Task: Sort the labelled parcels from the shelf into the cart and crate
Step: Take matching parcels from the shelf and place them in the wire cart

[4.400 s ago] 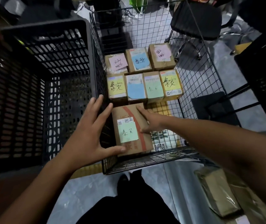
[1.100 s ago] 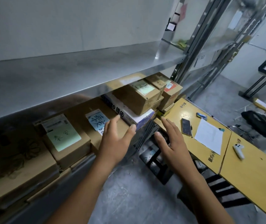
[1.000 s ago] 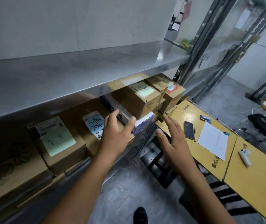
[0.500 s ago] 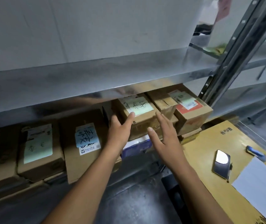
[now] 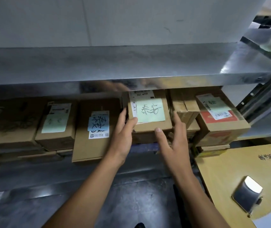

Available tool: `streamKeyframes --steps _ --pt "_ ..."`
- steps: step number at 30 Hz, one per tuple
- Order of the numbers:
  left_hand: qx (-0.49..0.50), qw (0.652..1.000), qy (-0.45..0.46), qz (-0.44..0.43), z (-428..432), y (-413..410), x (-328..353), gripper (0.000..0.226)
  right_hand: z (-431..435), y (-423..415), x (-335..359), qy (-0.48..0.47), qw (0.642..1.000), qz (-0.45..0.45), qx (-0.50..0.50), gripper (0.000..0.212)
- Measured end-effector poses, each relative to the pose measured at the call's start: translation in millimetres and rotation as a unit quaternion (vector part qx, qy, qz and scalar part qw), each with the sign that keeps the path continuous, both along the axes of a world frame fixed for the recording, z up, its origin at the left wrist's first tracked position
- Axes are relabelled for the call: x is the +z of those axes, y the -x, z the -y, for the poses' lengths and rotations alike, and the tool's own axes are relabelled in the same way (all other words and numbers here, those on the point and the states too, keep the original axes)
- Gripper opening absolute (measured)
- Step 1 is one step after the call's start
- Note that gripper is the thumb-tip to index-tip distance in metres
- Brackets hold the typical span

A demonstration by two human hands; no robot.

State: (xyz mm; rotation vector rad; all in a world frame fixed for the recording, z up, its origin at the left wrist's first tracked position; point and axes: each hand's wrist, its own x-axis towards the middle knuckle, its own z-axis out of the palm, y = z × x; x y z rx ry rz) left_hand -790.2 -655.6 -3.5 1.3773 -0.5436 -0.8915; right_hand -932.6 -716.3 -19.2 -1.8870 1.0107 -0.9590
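From the head camera, the steel shelf fills the upper half, and its front lip hangs low over a row of cardboard parcels on the board beneath. At the far left sit dim brown boxes. Next comes a parcel with a pale green slip, then a flat parcel bearing a blue note, its near end sticking out past the others. Right of the hands a small taped box stands close against the parcel being taken, with a red-printed parcel just beyond. A yellow table juts in at the lower right, and a phone lies on it.

The shelf lip cuts off the back of every parcel and carries a smeared reflection. The far-left boxes are too dark to read, and the writing on the pale slip is faint. What lies under the middle parcel is mostly covered by the hands; only a blue-and-white strip shows below.

The green-note parcel sits in the middle of the row on top of a stack, its handwritten note facing up. The left hand clasps its left front corner, thumb laid on top beside the note and fingers wrapped round the left side. The right hand takes the right front corner, with the thumb tip pressed on the front edge. Its fingers are pushed into the narrow gap beside the taped box, only slightly bent
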Motion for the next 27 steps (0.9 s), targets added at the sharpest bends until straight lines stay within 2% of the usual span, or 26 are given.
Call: streamKeyframes --steps 4,7,10,12,16,22,27 --pt "0.021 0.999 0.033 -0.013 -21.1 -1.3 5.1 0.045 -12.5 -6.1 8.8 -0.014 1.0 0.01 0.016 0.082" --pt "0.044 0.998 0.039 -0.001 -47.7 -11.5 3.9 0.049 -36.4 -18.7 12.2 -0.02 0.999 0.029 0.039 0.07" --pt "0.071 0.997 0.037 0.019 -88.9 -28.6 -1.4 0.069 -67.4 -41.2 15.6 -0.051 0.995 0.057 0.065 0.058" --pt "0.087 0.995 0.045 0.024 -124.4 -42.3 -3.0 0.082 -92.6 -60.2 14.7 -0.072 0.991 0.068 0.089 0.061" --pt "0.105 0.992 0.058 0.038 -205.6 -76.1 -2.9 0.082 -157.6 -103.4 16.4 -0.064 0.986 0.044 0.146 0.082" --pt "0.16 0.984 0.066 0.047 -330.8 -129.3 -10.9 0.072 -259.5 -172.0 16.1 -0.084 0.961 0.015 0.262 0.084" --pt "0.243 0.966 0.067 0.062 -434.8 -171.7 -16.6 0.073 -347.1 -235.4 15.9 -0.045 0.94 -0.024 0.337 0.083"
